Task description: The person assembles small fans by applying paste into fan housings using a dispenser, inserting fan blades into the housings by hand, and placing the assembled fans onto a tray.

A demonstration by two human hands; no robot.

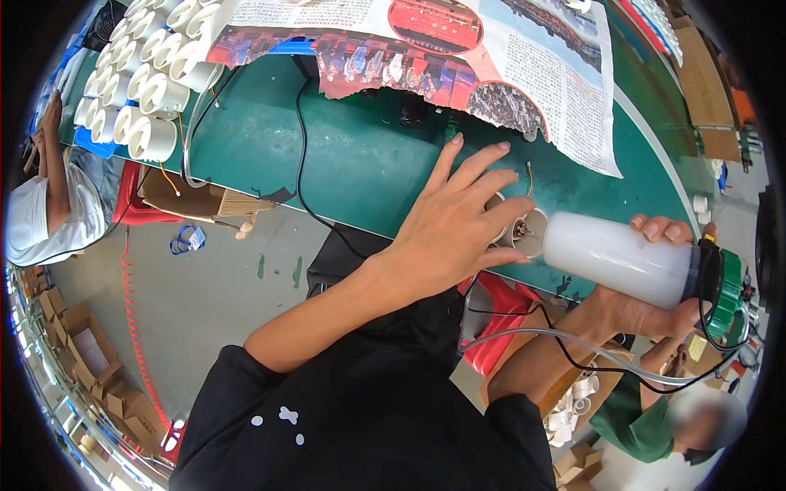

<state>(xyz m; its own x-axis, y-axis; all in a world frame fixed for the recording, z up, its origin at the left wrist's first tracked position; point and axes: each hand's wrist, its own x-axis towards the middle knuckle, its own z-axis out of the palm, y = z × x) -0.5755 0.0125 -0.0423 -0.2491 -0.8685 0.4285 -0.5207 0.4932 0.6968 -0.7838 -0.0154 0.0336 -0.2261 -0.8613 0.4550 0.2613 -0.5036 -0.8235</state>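
Note:
My right hand (pixel 651 307) is wrapped round a large dispensing syringe (pixel 610 250), a translucent barrel with white contents, a green cap and a hose at the cap end. It lies nearly level, its front end close against a small white plastic cup (pixel 536 236). Metal or wire parts show inside the cup. Thumb and index finger of my left hand (pixel 454 221) grip this cup at the edge of the green table; the other fingers are spread over the tabletop. A second white rim shows partly behind those fingers. The syringe's tip is hidden.
Many white cups (pixel 151 94) stand in rows at the back left. A torn newspaper (pixel 532 74) hangs over the green table (pixel 254 139). Black cables and a clear hose (pixel 565 335) cross near my right arm. People sit at left and lower right.

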